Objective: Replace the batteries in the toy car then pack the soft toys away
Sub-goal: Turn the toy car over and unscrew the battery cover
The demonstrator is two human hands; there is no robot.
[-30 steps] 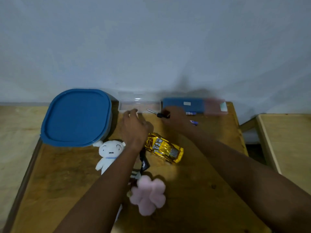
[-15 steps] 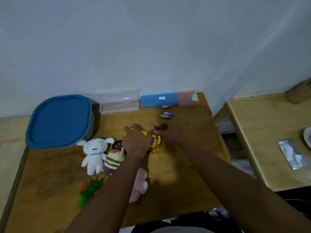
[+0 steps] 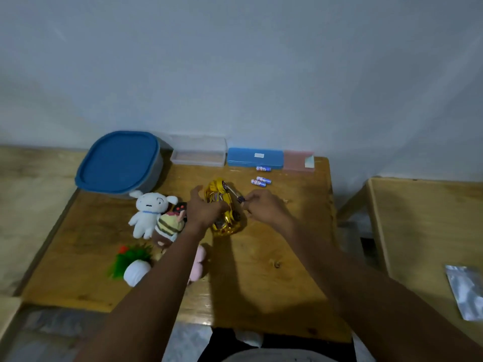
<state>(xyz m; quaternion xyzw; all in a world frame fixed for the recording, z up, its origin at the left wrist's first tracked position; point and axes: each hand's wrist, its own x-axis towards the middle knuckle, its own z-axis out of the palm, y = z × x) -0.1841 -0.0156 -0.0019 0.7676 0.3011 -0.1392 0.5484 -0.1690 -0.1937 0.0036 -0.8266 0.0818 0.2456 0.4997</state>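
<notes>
left hand (image 3: 203,211) curled round the gold toy car (image 3: 226,222), car tipped so its wheels show; on the counter (image 3: 261,257) or just off it, cannot tell

right hand (image 3: 264,209) pinches a small screwdriver (image 3: 236,195), tip toward the car's underside

three loose batteries (image 3: 261,181) lie near, between the car and the blue case (image 3: 254,158) — fresh or spent, cannot tell

judgement: battery step only at its start; cover not visibly off, no cell seen in the car

soft toys not packed: white plush (image 3: 149,212), striped plush (image 3: 168,226), green-and-white plush (image 3: 130,265), pink plush (image 3: 198,265) partly under the left forearm, all left of the car

blue-lidded container (image 3: 117,160) closed at back left, probably where they go

left to do — open cover, swap cells, close, pack toys
</notes>
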